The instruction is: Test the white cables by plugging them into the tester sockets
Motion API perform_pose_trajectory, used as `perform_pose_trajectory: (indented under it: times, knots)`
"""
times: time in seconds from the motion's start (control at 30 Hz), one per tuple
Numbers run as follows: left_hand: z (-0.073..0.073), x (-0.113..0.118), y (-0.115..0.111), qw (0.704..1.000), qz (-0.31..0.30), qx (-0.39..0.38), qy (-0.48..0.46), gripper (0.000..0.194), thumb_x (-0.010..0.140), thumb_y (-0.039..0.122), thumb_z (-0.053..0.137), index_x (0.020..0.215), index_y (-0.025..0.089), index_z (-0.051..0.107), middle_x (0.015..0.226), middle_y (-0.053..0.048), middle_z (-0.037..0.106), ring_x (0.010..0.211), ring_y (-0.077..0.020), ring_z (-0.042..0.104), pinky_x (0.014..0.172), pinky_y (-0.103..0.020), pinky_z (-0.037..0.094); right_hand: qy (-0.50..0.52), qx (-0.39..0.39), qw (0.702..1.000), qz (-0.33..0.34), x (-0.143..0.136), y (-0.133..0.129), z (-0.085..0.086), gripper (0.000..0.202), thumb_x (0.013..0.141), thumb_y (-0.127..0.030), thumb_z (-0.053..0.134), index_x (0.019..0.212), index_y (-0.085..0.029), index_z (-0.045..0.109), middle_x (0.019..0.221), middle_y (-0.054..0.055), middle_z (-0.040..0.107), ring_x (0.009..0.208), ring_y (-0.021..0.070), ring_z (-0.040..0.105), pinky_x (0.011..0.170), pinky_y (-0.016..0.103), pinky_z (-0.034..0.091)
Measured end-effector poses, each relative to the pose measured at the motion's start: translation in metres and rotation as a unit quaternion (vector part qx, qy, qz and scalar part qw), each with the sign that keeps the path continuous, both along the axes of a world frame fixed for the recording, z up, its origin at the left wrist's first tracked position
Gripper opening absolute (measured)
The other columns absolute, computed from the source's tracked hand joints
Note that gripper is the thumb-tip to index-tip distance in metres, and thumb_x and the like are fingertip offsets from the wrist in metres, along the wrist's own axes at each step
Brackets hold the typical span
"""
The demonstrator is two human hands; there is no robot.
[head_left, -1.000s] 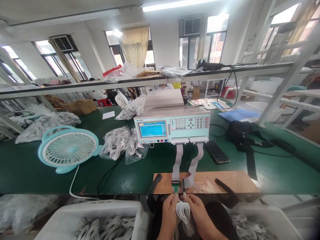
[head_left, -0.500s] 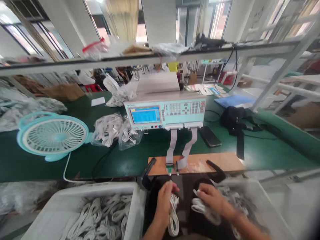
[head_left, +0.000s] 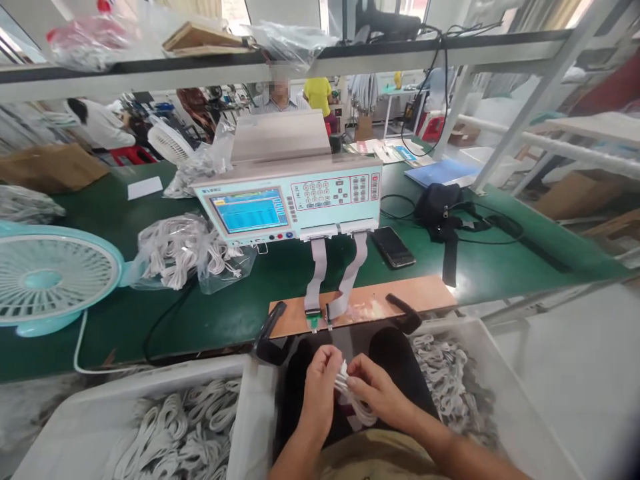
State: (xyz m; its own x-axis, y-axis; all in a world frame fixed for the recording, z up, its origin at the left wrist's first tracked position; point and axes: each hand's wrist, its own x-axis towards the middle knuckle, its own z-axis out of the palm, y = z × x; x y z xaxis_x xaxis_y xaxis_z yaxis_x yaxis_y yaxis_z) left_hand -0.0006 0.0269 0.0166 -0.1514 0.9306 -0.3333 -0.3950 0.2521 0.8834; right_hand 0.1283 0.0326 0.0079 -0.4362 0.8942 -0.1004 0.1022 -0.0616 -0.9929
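Observation:
Both hands meet above my lap around a coiled white cable [head_left: 361, 408]. My left hand [head_left: 321, 381] pinches the upper part of the coil near one cable end. From the other side, my right hand [head_left: 377, 392] closes its fingers on the same bundle, and the loops hang down below it. Whether one or two coils are in the hands I cannot tell. Just beyond the hands, a small green connector board [head_left: 314, 323] and a second connector [head_left: 329, 316] sit at the edge of a wooden board [head_left: 425, 293], on grey ribbon cables [head_left: 316, 273].
A tester with a lit screen [head_left: 253, 212] stands on the green table. White bins of coiled cables flank my lap, left bin [head_left: 250, 400] and right bin [head_left: 520, 380]. Around lie a fan [head_left: 45, 280], bagged cables [head_left: 170, 250], a phone [head_left: 393, 247] and a black bag [head_left: 437, 203]. People sit beyond.
My right hand has moved left from beside the right bin, bringing its cable coil to my left hand. The two hands now touch the bundle together. The camera view has shifted.

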Motion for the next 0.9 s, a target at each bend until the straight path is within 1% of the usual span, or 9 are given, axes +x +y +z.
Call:
perform_pose_trajectory:
  times: [0.13,0.3,0.4,0.47,0.57,0.63,0.7,0.8,0.9]
  knots:
    - [-0.006,-0.024,-0.011,0.993,-0.086,-0.011,0.080,0.026,0.063,0.031,0.075,0.076,0.016,0.058,0.067,0.003,0.053,0.062,-0.0108,0.048,0.057,-0.020,0.038,-0.046,0.048,0.998,0.023,0.007,0.004,-0.006,0.017,0.085,-0.034,0.055,0.085,-0.017,0.056,0.077,0.001,0.057,0.070,0.0153,0.050,0.063,0.024,0.039]
    - [0.003,-0.047,-0.013,0.957,-0.226,0.027,0.179,0.017,0.065,0.030,0.073,0.066,0.014,0.067,0.072,-0.004,0.059,0.067,-0.0150,0.052,0.061,-0.023,0.040,-0.083,0.092,0.987,0.105,0.013,0.010,0.000,0.014,0.083,-0.032,0.058,0.084,-0.018,0.060,0.073,0.000,0.058,0.065,0.0141,0.051,0.058,0.022,0.037]
    - [0.008,-0.049,-0.013,0.959,-0.258,-0.005,0.115,0.018,0.067,0.030,0.072,0.063,0.014,0.066,0.068,-0.003,0.058,0.060,-0.0138,0.052,0.058,-0.024,0.041,-0.110,0.135,0.971,0.165,0.014,0.012,0.005,0.011,0.084,-0.029,0.057,0.085,-0.018,0.060,0.073,0.000,0.058,0.063,0.0131,0.050,0.056,0.021,0.036]
    - [0.007,-0.046,-0.015,0.970,-0.237,-0.045,0.036,0.021,0.067,0.033,0.071,0.064,0.014,0.062,0.065,0.000,0.056,0.055,-0.0110,0.049,0.054,-0.022,0.039,-0.124,0.175,0.958,0.192,0.012,0.012,0.007,0.012,0.083,-0.030,0.058,0.086,-0.018,0.059,0.075,0.000,0.059,0.062,0.0129,0.050,0.056,0.021,0.036]
    - [-0.001,-0.036,-0.018,0.985,-0.148,-0.071,-0.047,0.025,0.068,0.036,0.070,0.065,0.014,0.059,0.061,0.002,0.052,0.054,-0.0080,0.044,0.052,-0.018,0.035,-0.144,0.289,0.924,0.204,0.004,0.010,0.007,0.016,0.084,-0.029,0.056,0.093,-0.017,0.059,0.082,0.004,0.060,0.070,0.0157,0.052,0.062,0.025,0.039]
    - [-0.007,-0.029,-0.019,0.990,-0.086,-0.074,-0.078,0.027,0.068,0.038,0.070,0.065,0.014,0.057,0.060,0.004,0.050,0.054,-0.0076,0.042,0.052,-0.017,0.034,-0.169,0.362,0.894,0.202,-0.004,0.009,0.006,0.018,0.086,-0.028,0.053,0.099,-0.017,0.061,0.089,0.007,0.061,0.076,0.0181,0.052,0.068,0.028,0.039]
    - [-0.012,-0.025,-0.018,0.994,-0.037,-0.074,-0.073,0.029,0.067,0.039,0.071,0.063,0.014,0.056,0.059,0.004,0.048,0.054,-0.0076,0.041,0.051,-0.017,0.034,-0.195,0.384,0.879,0.206,-0.011,0.008,0.008,0.018,0.087,-0.027,0.052,0.100,-0.019,0.063,0.090,0.008,0.061,0.078,0.0186,0.052,0.069,0.029,0.039]
    - [-0.015,-0.024,-0.014,0.997,0.015,-0.070,-0.018,0.030,0.065,0.040,0.072,0.063,0.015,0.056,0.057,0.005,0.047,0.053,-0.0075,0.040,0.049,-0.017,0.033,-0.197,0.356,0.894,0.189,-0.017,0.009,0.016,0.015,0.087,-0.024,0.052,0.093,-0.021,0.065,0.085,0.006,0.058,0.075,0.0179,0.051,0.068,0.029,0.039]
    - [-0.017,-0.029,-0.008,0.997,0.051,-0.050,0.029,0.027,0.066,0.041,0.071,0.066,0.016,0.060,0.056,0.005,0.049,0.053,-0.0082,0.042,0.050,-0.018,0.034,-0.117,0.270,0.949,0.116,-0.022,0.014,0.022,0.012,0.086,-0.023,0.051,0.085,-0.019,0.063,0.084,0.005,0.054,0.075,0.0169,0.050,0.068,0.027,0.040]
